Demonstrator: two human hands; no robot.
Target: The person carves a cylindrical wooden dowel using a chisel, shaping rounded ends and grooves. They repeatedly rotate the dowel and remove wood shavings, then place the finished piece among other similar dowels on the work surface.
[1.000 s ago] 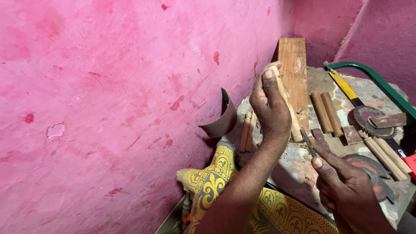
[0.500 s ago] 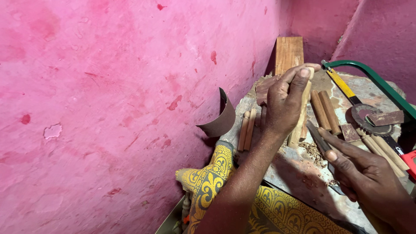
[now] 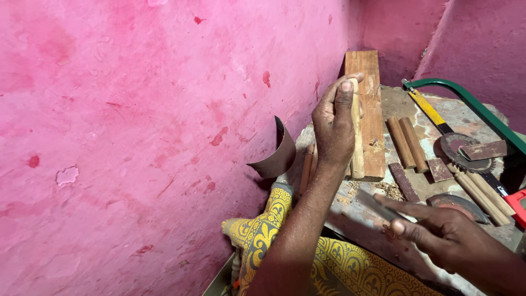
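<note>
Two hands are at work over a rough stone slab [image 3: 438, 109] that sits in the corner of the pink walls [image 3: 137, 109]. The left hand [image 3: 335, 123] is raised and closed around a pale wooden stick [image 3: 357, 142]. The thumb lies flat along the stick and the fingers wrap round the back. The stick stands almost straight up, with its bottom end near the front end of a long flat plank [image 3: 370, 109]. Half a second ago the stick leaned more and the hand sat further to the right; now it has come a little left and closer to the camera.

The right hand [image 3: 444, 235] is low, near the front edge of the slab. Its fingers are stretched out and pinch a thin flat metal tool [image 3: 375, 204], maybe a file, that points toward the stick but does not touch it. Before, this hand was higher and closer to the stick; now it is lower and well apart from it.

Past the hands, two brown round sticks [image 3: 406, 141] lie beside the plank. A green hacksaw [image 3: 466, 101] lies along the far right edge. A round saw blade [image 3: 459, 151] rests near it. A curled piece of sandpaper [image 3: 276, 153] leans at the left edge by the wall. A yellow patterned cloth [image 3: 274, 225] hangs below the front edge.
</note>
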